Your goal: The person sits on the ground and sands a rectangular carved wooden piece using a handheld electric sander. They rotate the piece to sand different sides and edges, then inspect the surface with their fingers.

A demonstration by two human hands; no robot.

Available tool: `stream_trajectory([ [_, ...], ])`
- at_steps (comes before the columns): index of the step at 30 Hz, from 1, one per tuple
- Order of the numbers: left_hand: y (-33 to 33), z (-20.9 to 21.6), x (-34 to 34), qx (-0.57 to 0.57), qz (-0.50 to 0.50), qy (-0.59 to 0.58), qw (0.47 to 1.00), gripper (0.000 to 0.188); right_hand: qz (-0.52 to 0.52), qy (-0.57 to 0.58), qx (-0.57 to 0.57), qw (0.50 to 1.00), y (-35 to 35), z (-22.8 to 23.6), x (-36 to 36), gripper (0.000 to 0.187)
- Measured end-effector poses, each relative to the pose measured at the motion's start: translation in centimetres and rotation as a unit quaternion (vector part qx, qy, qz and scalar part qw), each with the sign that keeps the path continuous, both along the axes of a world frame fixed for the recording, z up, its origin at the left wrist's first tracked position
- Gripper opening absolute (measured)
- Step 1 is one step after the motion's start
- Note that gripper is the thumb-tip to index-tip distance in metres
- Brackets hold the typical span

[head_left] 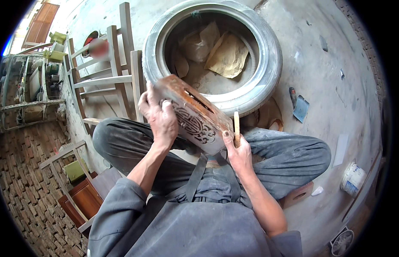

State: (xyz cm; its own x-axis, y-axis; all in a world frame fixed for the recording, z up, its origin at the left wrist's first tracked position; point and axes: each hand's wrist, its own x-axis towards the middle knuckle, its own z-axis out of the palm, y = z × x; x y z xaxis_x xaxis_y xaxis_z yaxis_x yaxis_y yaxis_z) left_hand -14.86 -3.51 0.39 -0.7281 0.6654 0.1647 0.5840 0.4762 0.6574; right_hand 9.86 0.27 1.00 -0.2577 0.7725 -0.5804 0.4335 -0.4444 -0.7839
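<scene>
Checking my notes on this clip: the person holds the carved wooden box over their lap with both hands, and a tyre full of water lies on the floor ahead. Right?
Not quite. The head view shows the tyre holding crumpled paper, not water. The rest stands: left hand and right hand hold the carved wooden box over the lap.

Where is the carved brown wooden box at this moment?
In the head view, the carved brown wooden box is at centre, held over the lap between the left hand and right hand, just before the grey tyre.
</scene>
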Motion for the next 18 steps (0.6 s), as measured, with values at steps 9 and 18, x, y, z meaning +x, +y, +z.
stream_trajectory([
  [9, -4.0, 3.3, -2.7, -0.037, 0.238, -0.511, 0.825, 0.063, 0.045, 0.045, 0.137, 0.988, 3.9, 0.0, -0.5, 0.069],
  [18, -9.1, 5.9, 3.7, 0.076, 0.215, -0.634, 0.739, 0.066, 0.09, 0.097, 0.176, 0.975, 9.3, -2.1, 0.7, 0.066],
])
